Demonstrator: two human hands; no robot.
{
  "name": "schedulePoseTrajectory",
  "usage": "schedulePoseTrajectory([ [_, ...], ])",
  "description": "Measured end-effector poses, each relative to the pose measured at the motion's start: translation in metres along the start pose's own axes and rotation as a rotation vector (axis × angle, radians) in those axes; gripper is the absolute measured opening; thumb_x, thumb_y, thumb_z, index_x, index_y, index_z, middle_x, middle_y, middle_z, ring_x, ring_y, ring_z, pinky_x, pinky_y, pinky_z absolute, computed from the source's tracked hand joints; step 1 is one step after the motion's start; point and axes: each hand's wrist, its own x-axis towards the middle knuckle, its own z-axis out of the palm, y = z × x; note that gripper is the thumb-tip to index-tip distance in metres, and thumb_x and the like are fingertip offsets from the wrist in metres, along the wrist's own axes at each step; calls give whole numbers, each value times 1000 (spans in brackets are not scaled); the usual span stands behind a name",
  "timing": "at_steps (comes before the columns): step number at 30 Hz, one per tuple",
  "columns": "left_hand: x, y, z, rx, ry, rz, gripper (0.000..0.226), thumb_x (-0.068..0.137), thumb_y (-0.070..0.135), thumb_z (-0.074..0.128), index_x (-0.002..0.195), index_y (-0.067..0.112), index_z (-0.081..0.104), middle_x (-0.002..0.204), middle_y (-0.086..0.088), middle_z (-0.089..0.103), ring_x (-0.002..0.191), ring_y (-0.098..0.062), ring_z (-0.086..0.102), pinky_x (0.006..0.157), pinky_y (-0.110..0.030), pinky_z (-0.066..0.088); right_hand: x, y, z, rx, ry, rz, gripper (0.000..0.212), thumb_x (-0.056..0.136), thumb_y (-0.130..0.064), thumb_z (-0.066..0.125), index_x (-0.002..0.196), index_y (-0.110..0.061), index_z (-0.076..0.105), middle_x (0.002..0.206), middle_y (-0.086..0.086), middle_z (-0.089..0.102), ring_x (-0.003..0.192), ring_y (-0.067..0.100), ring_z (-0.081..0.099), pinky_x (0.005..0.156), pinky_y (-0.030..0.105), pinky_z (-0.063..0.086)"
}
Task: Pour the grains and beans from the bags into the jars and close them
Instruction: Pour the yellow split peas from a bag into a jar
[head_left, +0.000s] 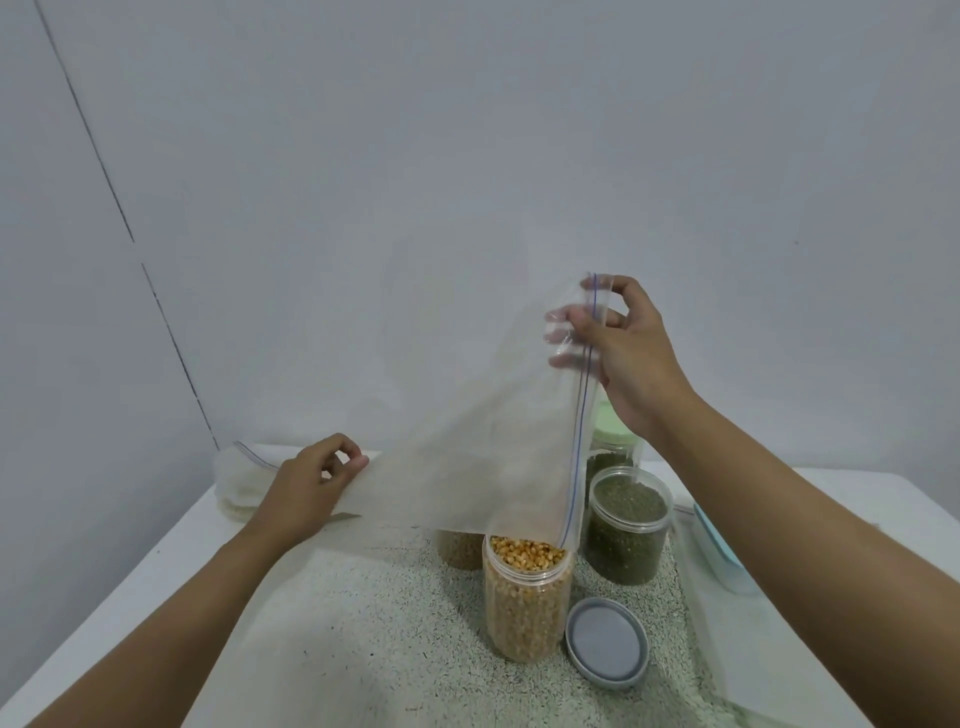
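A clear zip bag (467, 441), now looking empty, hangs stretched above an open jar (525, 597) filled with yellow corn kernels; its zip corner dips into the jar mouth. My right hand (618, 353) grips the bag's zip edge up high. My left hand (311, 483) pinches the bag's bottom corner lower on the left. A grey lid (605, 642) lies flat beside the corn jar. Behind stands an open jar of green beans (626, 525), and further back a jar with a pale green lid (613, 436). Another jar of brownish grain (460, 551) is mostly hidden by the bag.
A bag of white grain (236, 483) lies at the table's back left. A light blue lid (719, 551) rests at the right on a clear bag. A speckled mat (363, 623) covers the white table (130, 597); a wall stands close behind.
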Motion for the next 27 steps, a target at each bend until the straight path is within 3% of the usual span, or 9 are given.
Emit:
schedulePoseTrajectory([
  [3, -2, -4, -6, 59, -18, 30, 19, 102, 40, 55, 87, 30, 63, 76, 3, 65, 62, -22, 56, 61, -33, 43, 3, 5, 4, 26, 11, 16, 24, 102, -2, 56, 123, -12, 54, 94, 12, 72, 78, 26, 70, 67, 35, 61],
  [6, -2, -4, -13, 175, -67, 86, 30, 101, 49, 51, 83, 30, 66, 78, 14, 66, 65, -9, 58, 63, -34, 45, 9, 6, 11, 101, 2, 54, 27, 100, -4, 60, 126, -9, 56, 99, 14, 71, 80, 31, 73, 69, 34, 60],
  [9, 4, 3, -19, 290, -160, 106, 24, 97, 51, 59, 82, 34, 67, 80, 13, 67, 64, -3, 56, 61, -27, 44, 14, 12, 21, 97, -54, 104, 32, 99, -7, 63, 131, -7, 58, 101, 14, 73, 78, 30, 73, 66, 32, 58],
  [14, 24, 36, -27, -46, -165, 171, 18, 93, 55, 62, 99, 39, 66, 91, 9, 66, 66, -2, 54, 64, -13, 45, 20, 27, 47, -23, -246, 167, 28, 101, -12, 61, 128, -10, 61, 107, 16, 73, 75, 25, 67, 64, 31, 56],
  [17, 44, 58, -37, -252, -161, 218, 39, 92, 73, 48, 117, 45, 57, 111, 17, 63, 96, -4, 63, 81, -26, 49, 26, 32, 69, -64, -346, 187, 28, 101, -13, 60, 129, -8, 60, 106, 17, 73, 76, 27, 65, 64, 33, 56],
  [20, 65, 75, -47, -388, -208, 250, 42, 102, 66, 34, 126, 39, 56, 124, 19, 62, 114, 0, 60, 90, -30, 49, 34, 34, 92, -115, -416, 162, 28, 101, -13, 59, 128, -5, 59, 105, 20, 71, 76, 28, 63, 62, 33, 56],
  [23, 84, 81, -54, -464, -286, 282, 47, 107, 53, 30, 128, 25, 61, 125, 10, 68, 118, -6, 62, 102, -29, 48, 42, 35, 108, -185, -457, 108, 24, 104, -14, 57, 125, -5, 58, 96, 16, 66, 77, 29, 60, 61, 34, 51],
  [25, 93, 80, -56, -464, -286, 309, 54, 107, 56, 32, 125, 12, 60, 123, -5, 67, 118, -20, 62, 108, -38, 46, 47, 35, 115, -210, -449, 90, 21, 104, -14, 56, 123, -5, 59, 93, 14, 63, 78, 29, 59, 61, 35, 50],
  [27, 101, 77, -56, -456, -269, 348, 60, 106, 57, 36, 116, 1, 54, 112, -21, 61, 99, -32, 60, 95, -46, 47, 51, 35, 118, -233, -433, 77, 21, 104, -17, 57, 120, -3, 59, 94, 20, 63, 78, 31, 60, 62, 37, 50],
])
